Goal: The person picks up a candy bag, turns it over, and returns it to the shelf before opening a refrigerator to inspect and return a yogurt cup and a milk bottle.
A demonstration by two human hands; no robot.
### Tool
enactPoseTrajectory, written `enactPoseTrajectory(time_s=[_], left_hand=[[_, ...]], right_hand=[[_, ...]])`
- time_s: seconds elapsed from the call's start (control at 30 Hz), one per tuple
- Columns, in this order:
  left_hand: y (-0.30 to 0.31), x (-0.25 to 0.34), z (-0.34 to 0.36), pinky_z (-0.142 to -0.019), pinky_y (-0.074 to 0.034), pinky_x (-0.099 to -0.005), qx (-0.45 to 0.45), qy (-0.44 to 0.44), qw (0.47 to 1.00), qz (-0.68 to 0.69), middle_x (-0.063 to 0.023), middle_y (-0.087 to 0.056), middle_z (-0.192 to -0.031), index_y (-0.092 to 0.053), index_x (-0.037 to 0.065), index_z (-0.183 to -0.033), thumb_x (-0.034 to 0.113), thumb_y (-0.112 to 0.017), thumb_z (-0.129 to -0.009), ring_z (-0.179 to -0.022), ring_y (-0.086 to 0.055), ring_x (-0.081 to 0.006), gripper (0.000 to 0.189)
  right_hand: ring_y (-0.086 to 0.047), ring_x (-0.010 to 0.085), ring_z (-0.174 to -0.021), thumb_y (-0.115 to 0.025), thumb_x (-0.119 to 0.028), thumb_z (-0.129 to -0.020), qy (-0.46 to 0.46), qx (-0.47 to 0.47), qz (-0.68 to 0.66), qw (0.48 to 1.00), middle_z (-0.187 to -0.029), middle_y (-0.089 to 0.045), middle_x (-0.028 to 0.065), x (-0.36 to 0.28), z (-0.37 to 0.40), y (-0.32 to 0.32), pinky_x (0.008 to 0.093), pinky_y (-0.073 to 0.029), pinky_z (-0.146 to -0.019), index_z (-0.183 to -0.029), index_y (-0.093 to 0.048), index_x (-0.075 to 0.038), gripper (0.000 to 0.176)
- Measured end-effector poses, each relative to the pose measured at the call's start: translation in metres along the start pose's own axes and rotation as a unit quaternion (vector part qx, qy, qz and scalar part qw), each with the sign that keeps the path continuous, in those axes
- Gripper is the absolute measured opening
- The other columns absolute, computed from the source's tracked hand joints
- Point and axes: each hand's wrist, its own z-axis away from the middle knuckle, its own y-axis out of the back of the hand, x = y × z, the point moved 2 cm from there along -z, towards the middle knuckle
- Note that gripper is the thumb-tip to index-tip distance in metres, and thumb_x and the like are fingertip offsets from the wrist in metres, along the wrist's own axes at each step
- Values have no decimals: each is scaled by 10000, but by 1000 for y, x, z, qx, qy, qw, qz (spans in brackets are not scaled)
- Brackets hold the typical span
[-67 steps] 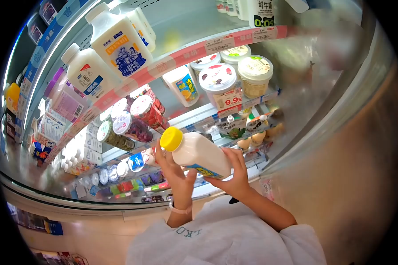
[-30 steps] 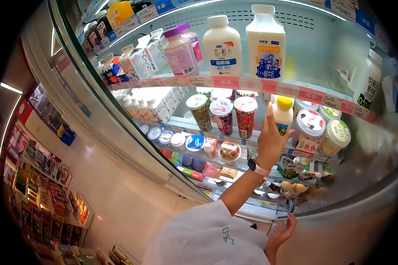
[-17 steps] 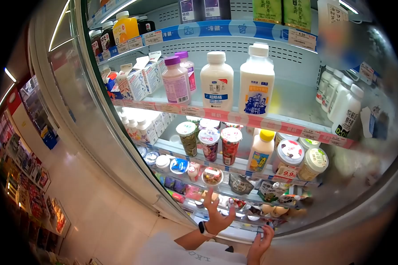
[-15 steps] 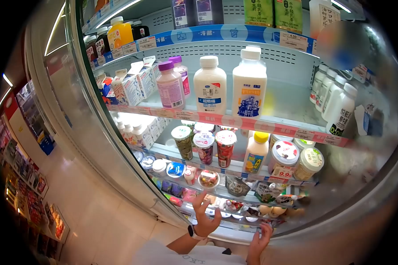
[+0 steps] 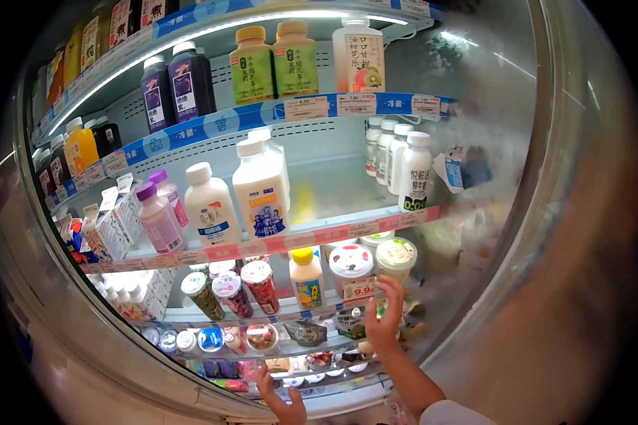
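My right hand point(image 5: 385, 316) is raised at the shelf with the tubs, its fingers apart and holding nothing. Its fingertips overlap the lower part of a tub with a pale green lid point(image 5: 395, 256). Just left of that stands a white tub with red fruit on its lid point(image 5: 351, 263), behind a 9.9 price tag point(image 5: 359, 290). Lower down, my left hand point(image 5: 281, 402) hovers in front of the bottom shelves, empty, with thumb and fingers spread. Nearest above it are a clear-lidded cup point(image 5: 262, 338) and a dark pouch point(image 5: 306, 332).
A yellow-capped bottle point(image 5: 305, 278) and several lidded cups point(image 5: 260, 287) share the tub shelf. Above stand white milk bottles point(image 5: 260, 191) and, at right, slim white bottles point(image 5: 416, 177). Green tea bottles point(image 5: 295, 64) are higher. The cooler's frame point(image 5: 503, 283) curves along the right.
My view has swung right and up, so the shelves appear further left and lower. My right hand has risen to the tubs; my left hand now sits lower in view.
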Motion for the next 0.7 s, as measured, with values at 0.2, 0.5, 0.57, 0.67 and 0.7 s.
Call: enactPoseTrajectory(time_s=[0.2,0.5,0.57,0.67,0.7], left_hand=[[-4,-8,13,-945,-333,-372,-37,20,998,36,-196,-349,-1266,-339,-55,-1211,-58,-485,-747,-1133,-397,-298,486],[-10,-12,13,-952,-337,-392,-82,50,991,91,-179,-417,-1213,-317,-26,-1243,-53,-466,-741,-1118,-422,-286,524],[-10,-15,11,-955,-336,-395,-89,57,990,90,-182,-431,-1193,-323,-28,-1236,-49,-458,-750,-1091,-447,-282,506],[-13,-25,16,-941,-350,-382,-88,60,988,113,-182,-451,-1176,-325,-34,-1235,-51,-462,-751,-1085,-454,-275,504],[-15,-24,16,-933,-353,-373,-84,52,988,118,-179,-469,-1161,-333,-39,-1234,-54,-471,-749,-1065,-471,-268,504]], right_hand=[[-460,324,-1032,-587,-106,-740,59,154,209,964,-1109,-471,171,-6,-140,22,385,-367,-890,-1158,-416,-1,464],[-550,342,-891,-674,-223,-666,-53,85,252,962,-957,-578,184,19,-191,7,423,-439,-728,-1141,-443,-26,564],[-547,324,-910,-681,-196,-655,13,99,250,963,-944,-581,173,19,-184,4,407,-441,-721,-1097,-489,-26,511],[-545,307,-934,-712,-51,-591,109,119,165,973,-1040,-556,150,17,-163,-5,369,-452,-764,-1118,-480,-48,575],[-542,307,-953,-714,-28,-577,119,115,130,978,-1064,-549,149,15,-155,-7,368,-451,-781,-1119,-475,-50,593]])
